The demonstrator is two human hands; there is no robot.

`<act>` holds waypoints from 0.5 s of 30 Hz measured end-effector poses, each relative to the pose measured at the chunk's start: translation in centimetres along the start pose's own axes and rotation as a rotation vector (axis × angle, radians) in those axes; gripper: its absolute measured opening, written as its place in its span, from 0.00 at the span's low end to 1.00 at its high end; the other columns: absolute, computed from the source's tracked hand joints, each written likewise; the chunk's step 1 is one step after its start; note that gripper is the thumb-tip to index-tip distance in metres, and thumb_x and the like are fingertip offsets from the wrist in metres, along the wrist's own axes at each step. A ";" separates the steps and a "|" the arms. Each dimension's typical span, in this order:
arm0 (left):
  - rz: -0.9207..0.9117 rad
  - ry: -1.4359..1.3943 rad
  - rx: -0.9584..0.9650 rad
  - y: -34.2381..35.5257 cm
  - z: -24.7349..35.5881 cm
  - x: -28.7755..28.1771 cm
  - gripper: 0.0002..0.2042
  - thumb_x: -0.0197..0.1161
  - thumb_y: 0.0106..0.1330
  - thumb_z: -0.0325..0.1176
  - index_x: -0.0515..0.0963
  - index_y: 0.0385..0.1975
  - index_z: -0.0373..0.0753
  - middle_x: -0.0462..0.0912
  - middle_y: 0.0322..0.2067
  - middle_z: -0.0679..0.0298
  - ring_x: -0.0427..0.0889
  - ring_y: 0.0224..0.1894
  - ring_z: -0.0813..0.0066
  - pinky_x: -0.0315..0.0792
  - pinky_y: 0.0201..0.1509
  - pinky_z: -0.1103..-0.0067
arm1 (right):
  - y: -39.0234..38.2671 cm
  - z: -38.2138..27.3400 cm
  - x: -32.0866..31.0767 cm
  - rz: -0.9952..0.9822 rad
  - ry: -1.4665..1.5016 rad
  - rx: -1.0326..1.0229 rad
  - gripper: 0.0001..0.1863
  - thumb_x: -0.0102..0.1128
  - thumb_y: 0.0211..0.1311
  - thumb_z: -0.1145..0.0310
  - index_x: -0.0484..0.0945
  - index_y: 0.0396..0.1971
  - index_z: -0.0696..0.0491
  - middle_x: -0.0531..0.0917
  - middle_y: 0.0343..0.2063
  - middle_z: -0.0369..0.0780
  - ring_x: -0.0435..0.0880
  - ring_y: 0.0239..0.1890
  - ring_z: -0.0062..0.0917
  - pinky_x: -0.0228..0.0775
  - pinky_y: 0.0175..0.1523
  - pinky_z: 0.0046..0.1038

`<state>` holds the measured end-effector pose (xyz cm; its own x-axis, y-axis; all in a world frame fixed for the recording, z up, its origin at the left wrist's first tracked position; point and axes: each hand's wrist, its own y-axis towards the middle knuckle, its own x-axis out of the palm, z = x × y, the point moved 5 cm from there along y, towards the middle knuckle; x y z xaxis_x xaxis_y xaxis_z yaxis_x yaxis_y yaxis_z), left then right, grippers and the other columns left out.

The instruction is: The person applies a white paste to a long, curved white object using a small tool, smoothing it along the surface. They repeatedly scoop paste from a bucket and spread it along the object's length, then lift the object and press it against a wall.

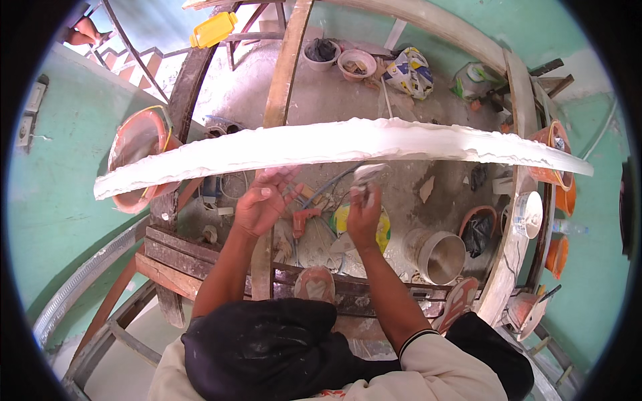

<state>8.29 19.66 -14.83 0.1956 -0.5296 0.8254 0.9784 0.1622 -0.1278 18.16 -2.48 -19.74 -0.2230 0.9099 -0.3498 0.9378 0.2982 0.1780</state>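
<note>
A long white plaster moulding (321,146) with ragged edges stretches across the view from left to right, in front of both my hands. My left hand (259,202) is raised just below its near edge, fingers spread, palm up and holding nothing. I cannot tell whether its fingertips touch the moulding, as they are washed out there. In my right hand (363,212) is a small putty knife (367,174), its blade up and smeared by motion. The blade sits a little below the moulding's edge, apparently apart from it.
Wooden scaffold beams (289,63) surround me, with a plank (177,250) below. An orange bucket (137,144) stands left, another bucket (554,148) right. A white tub (527,215) rests on the right beam. Below lie a red drill (303,220) and an overturned pail (444,258).
</note>
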 end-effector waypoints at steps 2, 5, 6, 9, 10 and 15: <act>-0.031 -0.033 0.002 0.0 -0.2 -0.1 0.30 0.64 0.59 0.34 0.73 0.65 0.43 0.70 0.69 0.59 0.56 0.77 0.59 0.50 0.79 0.57 | 1.1 1.2 -0.6 0.064 0.086 0.034 0.18 0.59 0.74 0.66 0.72 0.54 0.63 0.78 0.46 0.51 0.78 0.48 0.42 0.70 0.55 0.36; -0.046 -0.061 0.007 0.0 -0.2 -0.3 0.30 0.63 0.60 0.33 0.72 0.66 0.42 0.69 0.69 0.59 0.56 0.77 0.59 0.50 0.79 0.57 | 0.2 0.2 0.1 -0.036 -0.233 -0.201 0.16 0.59 0.74 0.66 0.72 0.51 0.63 0.78 0.44 0.48 0.79 0.46 0.37 0.70 0.53 0.34; -0.042 -0.066 0.008 0.0 -0.1 -0.4 0.30 0.63 0.60 0.33 0.72 0.66 0.41 0.69 0.69 0.59 0.56 0.77 0.59 0.50 0.79 0.57 | -0.2 -0.1 0.0 -0.051 -0.215 -0.227 0.16 0.59 0.74 0.66 0.72 0.51 0.63 0.78 0.45 0.48 0.79 0.46 0.37 0.70 0.54 0.34; -0.032 -0.071 -0.006 -0.2 -0.3 -0.3 0.29 0.62 0.60 0.33 0.72 0.66 0.41 0.69 0.70 0.59 0.56 0.77 0.60 0.50 0.79 0.57 | -1.1 0.0 -0.4 -0.066 -0.065 -0.147 0.16 0.58 0.74 0.66 0.72 0.51 0.63 0.78 0.46 0.50 0.79 0.48 0.40 0.70 0.55 0.35; -0.048 -0.068 -0.005 -0.2 -0.4 -0.5 0.29 0.62 0.61 0.33 0.72 0.65 0.41 0.69 0.69 0.59 0.56 0.77 0.60 0.50 0.79 0.56 | -0.6 0.8 -0.5 -0.048 0.049 -0.020 0.16 0.58 0.74 0.67 0.72 0.51 0.63 0.78 0.47 0.52 0.78 0.49 0.43 0.70 0.57 0.37; -0.092 -0.094 0.012 0.2 -0.4 -1.1 0.27 0.61 0.61 0.32 0.74 0.63 0.42 0.70 0.69 0.59 0.55 0.77 0.60 0.50 0.79 0.56 | 1.3 0.1 1.0 -0.088 -0.124 -0.143 0.15 0.58 0.74 0.68 0.72 0.52 0.62 0.77 0.47 0.52 0.77 0.50 0.46 0.69 0.57 0.40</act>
<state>8.33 19.95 -15.96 0.0977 -0.4621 0.8815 0.9910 0.1266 -0.0435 19.17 -1.25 -19.98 -0.2596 0.8387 -0.4787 0.8667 0.4210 0.2677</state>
